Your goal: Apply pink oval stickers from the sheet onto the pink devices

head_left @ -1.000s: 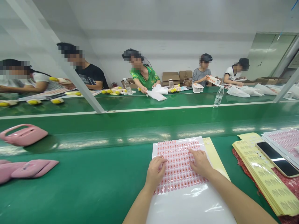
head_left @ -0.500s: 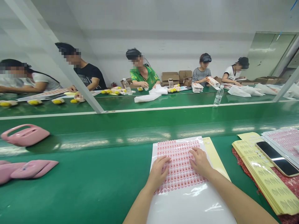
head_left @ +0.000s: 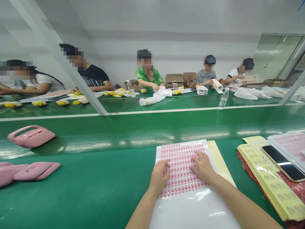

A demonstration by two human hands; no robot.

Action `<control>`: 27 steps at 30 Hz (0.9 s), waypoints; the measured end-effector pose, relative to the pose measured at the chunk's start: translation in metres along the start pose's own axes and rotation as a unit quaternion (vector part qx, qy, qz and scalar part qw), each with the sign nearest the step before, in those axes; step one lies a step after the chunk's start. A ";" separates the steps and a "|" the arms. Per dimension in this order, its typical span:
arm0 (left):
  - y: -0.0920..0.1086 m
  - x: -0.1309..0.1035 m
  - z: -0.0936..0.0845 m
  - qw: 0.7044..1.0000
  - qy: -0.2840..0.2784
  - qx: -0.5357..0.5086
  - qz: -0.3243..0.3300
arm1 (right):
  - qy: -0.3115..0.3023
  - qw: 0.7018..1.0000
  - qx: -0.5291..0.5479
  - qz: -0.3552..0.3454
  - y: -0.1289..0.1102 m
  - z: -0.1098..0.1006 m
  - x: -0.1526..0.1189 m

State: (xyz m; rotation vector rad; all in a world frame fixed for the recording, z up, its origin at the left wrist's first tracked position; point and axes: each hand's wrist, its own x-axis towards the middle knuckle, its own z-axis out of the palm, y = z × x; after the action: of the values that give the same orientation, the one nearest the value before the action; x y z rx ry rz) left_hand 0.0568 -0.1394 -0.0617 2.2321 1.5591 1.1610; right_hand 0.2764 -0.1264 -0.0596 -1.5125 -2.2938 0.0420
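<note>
A white glossy sheet (head_left: 190,211) with rows of small pink oval stickers (head_left: 182,173) lies on the green table in front of me. Over the left side of the rows rests my left hand (head_left: 160,175), its fingers loosely bent and the thumb apart from the index finger. My right hand (head_left: 203,167) lies on the right side of the rows with fingers spread. Nothing shows in either hand. Beneath the white sheet, a yellow sheet (head_left: 222,163) sticks out at the right.
At right are a stack of yellow label sheets (head_left: 269,181), a phone (head_left: 283,162) and more pink sticker sheets (head_left: 289,143). Pink plastic parts (head_left: 35,136) lie at left. Beyond a green belt (head_left: 152,122), several co-workers sit at a bench with a water bottle (head_left: 223,98).
My right hand has shifted slightly, its thumb moving left over the stickers. My left fingers have drawn in a little. Across the belt, the far-right co-worker now holds up a printed sheet.
</note>
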 end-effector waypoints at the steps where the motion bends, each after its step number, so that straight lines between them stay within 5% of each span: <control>1: 0.000 0.000 0.000 1.000 0.005 0.003 -0.002 | 0.004 1.000 0.003 -0.001 0.000 0.000 0.000; 27: 0.001 -0.002 -0.002 0.998 0.052 0.023 0.006 | 0.031 0.999 0.022 -0.038 0.001 0.001 -0.001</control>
State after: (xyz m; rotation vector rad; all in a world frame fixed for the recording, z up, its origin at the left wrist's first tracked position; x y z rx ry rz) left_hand 0.0555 -0.1418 -0.0610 2.2457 1.6307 1.2750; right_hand 0.2771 -0.1269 -0.0615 -1.3851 -2.2843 0.0234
